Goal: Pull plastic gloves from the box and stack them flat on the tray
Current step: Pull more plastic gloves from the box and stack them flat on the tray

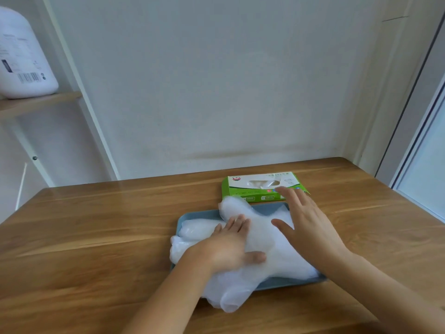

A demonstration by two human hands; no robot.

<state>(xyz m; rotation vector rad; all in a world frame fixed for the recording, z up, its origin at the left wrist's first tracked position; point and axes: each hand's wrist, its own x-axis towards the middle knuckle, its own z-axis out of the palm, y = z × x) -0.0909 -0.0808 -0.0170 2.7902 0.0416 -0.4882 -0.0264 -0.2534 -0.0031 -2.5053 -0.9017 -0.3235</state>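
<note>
Gloves (263, 233): lower centre of frame, a translucent white heap on the tray, spilling over its near and left rims onto the desk (96, 225).
Tray (199, 215): blue, flat on desk, just below the box.
Box (255, 189): green, lying flat, top opening showing more gloves.
Left hand (231, 247): released, fingers straight, pressing flat on heap's left part.
Right hand (310, 227): released, fingers spread over heap's right part; touching or hovering, cannot tell.
Upper left: white jug (21, 56) on wooden shelf (41, 99).
</note>
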